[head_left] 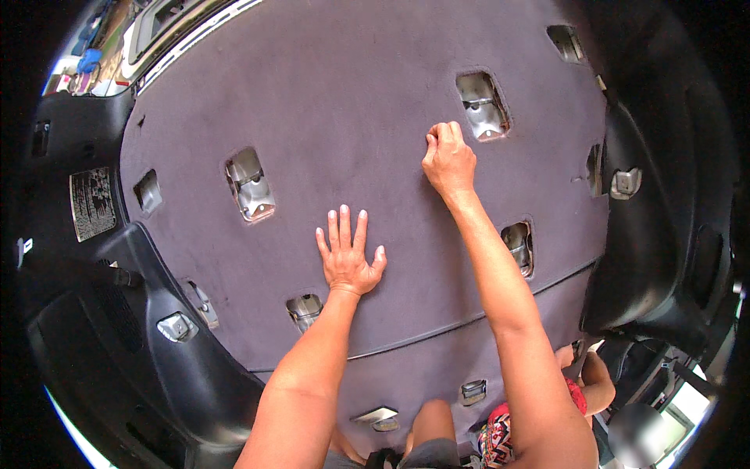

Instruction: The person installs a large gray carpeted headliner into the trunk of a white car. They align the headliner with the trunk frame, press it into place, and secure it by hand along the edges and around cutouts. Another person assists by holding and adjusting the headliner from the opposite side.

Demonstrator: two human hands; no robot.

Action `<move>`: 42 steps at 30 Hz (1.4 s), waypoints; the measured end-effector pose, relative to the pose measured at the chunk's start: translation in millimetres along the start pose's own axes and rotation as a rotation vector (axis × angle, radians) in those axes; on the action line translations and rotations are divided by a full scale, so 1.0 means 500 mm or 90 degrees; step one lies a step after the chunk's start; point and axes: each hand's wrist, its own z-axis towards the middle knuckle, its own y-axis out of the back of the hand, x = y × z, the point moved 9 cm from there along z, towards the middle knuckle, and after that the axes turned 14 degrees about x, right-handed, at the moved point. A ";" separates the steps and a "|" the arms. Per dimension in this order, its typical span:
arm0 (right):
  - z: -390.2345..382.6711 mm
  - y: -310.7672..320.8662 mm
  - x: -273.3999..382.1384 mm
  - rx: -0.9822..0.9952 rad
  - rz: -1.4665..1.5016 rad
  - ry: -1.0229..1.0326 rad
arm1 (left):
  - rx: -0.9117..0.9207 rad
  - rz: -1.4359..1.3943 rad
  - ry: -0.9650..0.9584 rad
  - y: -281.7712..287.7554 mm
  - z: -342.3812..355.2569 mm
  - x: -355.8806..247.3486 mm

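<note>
My left hand [350, 254] lies spread on the grey carpeted panel [328, 94], between two cutouts that expose metal beneath. My right hand [449, 156] is farther forward, fingers curled and pinched against or just over the carpet, just below and left of a cutout [483, 105] with bright metal inside. What it holds, if anything, is hidden. Other metal-lined cutouts [250, 184] are spread across the panel, and a seam runs across its nearer part.
Black molded side trims [187, 367] with metal fittings border the panel left and right. My bare legs [430, 430] show at the lower edge. A red patterned cloth [496, 438] and another person's bent limb [598, 383] appear at lower right. A window frame [156, 35] is at upper left.
</note>
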 end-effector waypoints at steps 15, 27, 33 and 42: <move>0.322 -0.024 0.117 -0.016 -0.036 0.086 | 0.019 -0.014 0.006 -0.007 -0.004 0.003; 0.107 -0.143 0.311 0.969 0.180 0.232 | 0.033 -0.064 -0.009 -0.016 -0.008 0.003; 0.630 0.049 0.399 0.231 0.437 0.052 | 0.024 -0.063 -0.005 -0.013 -0.007 0.006; 0.067 -0.072 0.244 0.032 -0.022 0.265 | 0.037 -0.023 -0.019 -0.009 -0.002 0.000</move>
